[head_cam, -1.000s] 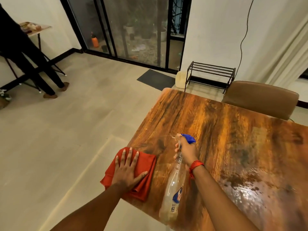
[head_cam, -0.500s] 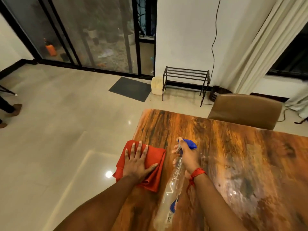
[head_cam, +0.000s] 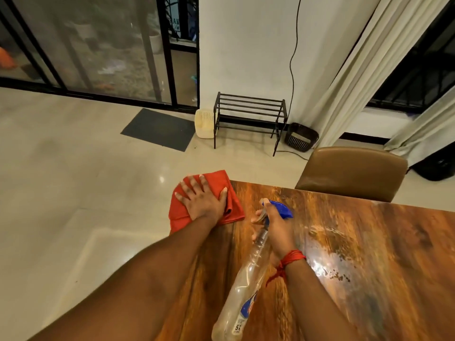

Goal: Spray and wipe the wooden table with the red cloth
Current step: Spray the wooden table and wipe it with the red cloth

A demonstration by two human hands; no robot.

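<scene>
The wooden table fills the lower right, glossy with wet streaks and droplets near its middle. A folded red cloth lies over the table's far left corner, partly hanging past the edge. My left hand presses flat on the cloth with fingers spread. My right hand grips the neck of a clear spray bottle with a blue trigger head, held tilted above the table, nozzle pointing away. A red thread is tied round my right wrist.
A brown padded chair stands at the table's far edge. Beyond it are a black metal rack, a cream plastic holder, a dark basket, a grey doormat, curtains and glass sliding doors. Pale tiled floor lies to the left.
My left hand has slid the red cloth forward along the left edge to the table's far corner. The spray bottle stays in my right hand. My view has swung right.
</scene>
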